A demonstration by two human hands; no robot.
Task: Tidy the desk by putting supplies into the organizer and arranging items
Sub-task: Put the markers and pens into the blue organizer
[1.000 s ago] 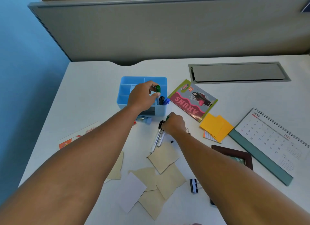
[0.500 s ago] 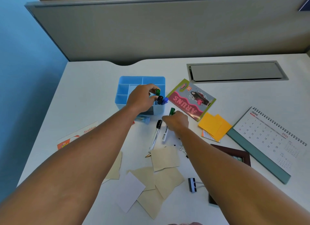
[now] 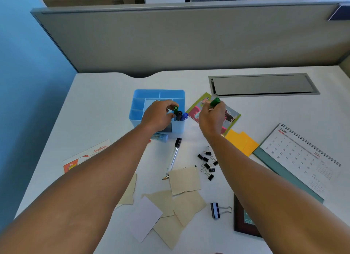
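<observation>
A light blue organizer with several compartments stands on the white desk. My left hand rests on its right front part, fingers curled round a green-capped marker that stands beside a black and a blue marker. My right hand is raised just right of the organizer and grips another green marker, cap end up. A black-capped marker and a pencil lie on the desk below the organizer.
Several small black binder clips lie scattered, a larger clip lower down. Beige paper scraps, a white card, yellow sticky notes, a pink booklet, a desk calendar, a dark frame, a flyer and a blue tube surround them.
My right hand lifted a green marker off the desk and rose up and right, beside the organizer. The small binder clips it covered now show. My left hand stayed on the organizer's markers.
</observation>
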